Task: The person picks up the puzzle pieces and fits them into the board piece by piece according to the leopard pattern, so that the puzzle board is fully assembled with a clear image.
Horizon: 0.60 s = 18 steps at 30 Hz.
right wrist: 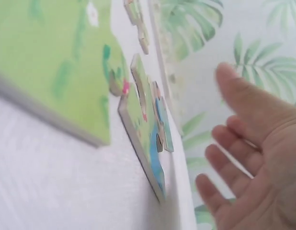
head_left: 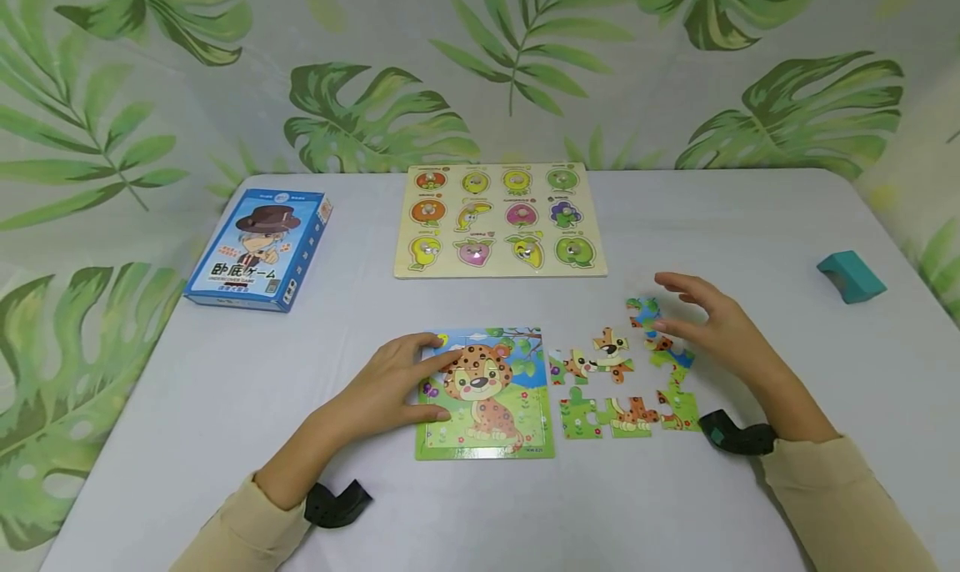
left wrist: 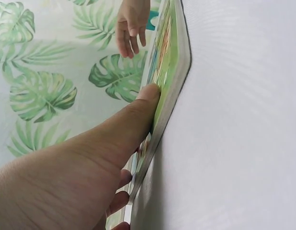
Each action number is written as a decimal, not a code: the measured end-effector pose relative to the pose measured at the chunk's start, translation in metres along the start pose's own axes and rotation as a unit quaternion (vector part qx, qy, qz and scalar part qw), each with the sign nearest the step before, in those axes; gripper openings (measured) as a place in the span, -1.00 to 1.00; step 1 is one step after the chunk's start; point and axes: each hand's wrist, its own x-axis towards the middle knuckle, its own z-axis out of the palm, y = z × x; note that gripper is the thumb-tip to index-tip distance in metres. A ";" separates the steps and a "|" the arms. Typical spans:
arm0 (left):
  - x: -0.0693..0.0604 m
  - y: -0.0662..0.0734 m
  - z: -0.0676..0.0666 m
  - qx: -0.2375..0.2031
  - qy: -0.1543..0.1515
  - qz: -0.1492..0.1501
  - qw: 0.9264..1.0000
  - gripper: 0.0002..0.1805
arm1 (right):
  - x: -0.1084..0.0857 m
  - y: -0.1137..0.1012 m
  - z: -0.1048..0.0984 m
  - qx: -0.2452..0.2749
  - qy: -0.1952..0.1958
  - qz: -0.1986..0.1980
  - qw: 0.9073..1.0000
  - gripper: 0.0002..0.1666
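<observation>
A square puzzle board (head_left: pixel 483 447) with a spotted leopard cub picture lies flat in the middle of the table. My left hand (head_left: pixel 390 388) rests on its left side, the thumb on the lower left and the fingers across the upper left. In the left wrist view the thumb (left wrist: pixel 126 117) touches the board's face near its edge. Several loose jigsaw pieces (head_left: pixel 633 413) lie to the board's right, some partly joined. Over the upper right ones hovers my right hand (head_left: pixel 716 326), fingers spread and apart from the thumb, holding nothing; part of those pieces is hidden behind it.
Behind the puzzle stands a wooden fruit peg board (head_left: pixel 500 268), lying flat. A blue card game box (head_left: pixel 258 251) is at the back left. A teal block (head_left: pixel 851 277) sits near the right table edge. Leaf-patterned cloth hangs behind the white table.
</observation>
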 end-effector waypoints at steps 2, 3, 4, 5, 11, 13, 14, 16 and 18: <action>0.000 0.000 0.000 0.000 0.001 0.000 1.000 -0.20 | 0.000 0.004 0.000 -0.006 -0.010 0.017 1.000 -0.27; 0.000 0.000 0.000 0.001 0.002 0.001 1.000 -0.20 | 0.000 0.006 0.000 -0.010 -0.016 0.023 1.000 -0.27; 0.000 0.000 0.000 0.000 0.003 0.001 1.000 -0.20 | 0.000 0.008 0.001 -0.014 -0.021 0.029 0.999 -0.26; 0.000 0.001 0.000 0.000 0.004 0.001 1.000 -0.20 | 0.000 0.010 0.001 -0.018 -0.025 0.032 0.999 -0.25; 0.000 0.001 0.000 -0.004 0.012 0.005 1.000 -0.20 | 0.000 0.019 0.003 -0.046 -0.052 0.023 0.997 -0.27; 0.000 0.001 0.000 -0.006 0.012 0.006 1.000 -0.20 | 0.001 0.020 0.003 -0.056 -0.059 0.013 0.997 -0.28; 0.000 0.001 0.000 -0.006 0.011 0.005 1.000 -0.20 | 0.001 0.020 0.004 -0.060 -0.060 0.009 0.996 -0.29; 0.000 0.001 0.001 -0.007 0.009 0.003 1.000 -0.20 | 0.002 0.020 0.005 -0.072 -0.057 -0.002 0.996 -0.30; 0.000 0.001 0.001 -0.008 0.007 0.001 1.000 -0.20 | 0.002 0.020 0.005 -0.086 -0.054 -0.015 0.995 -0.30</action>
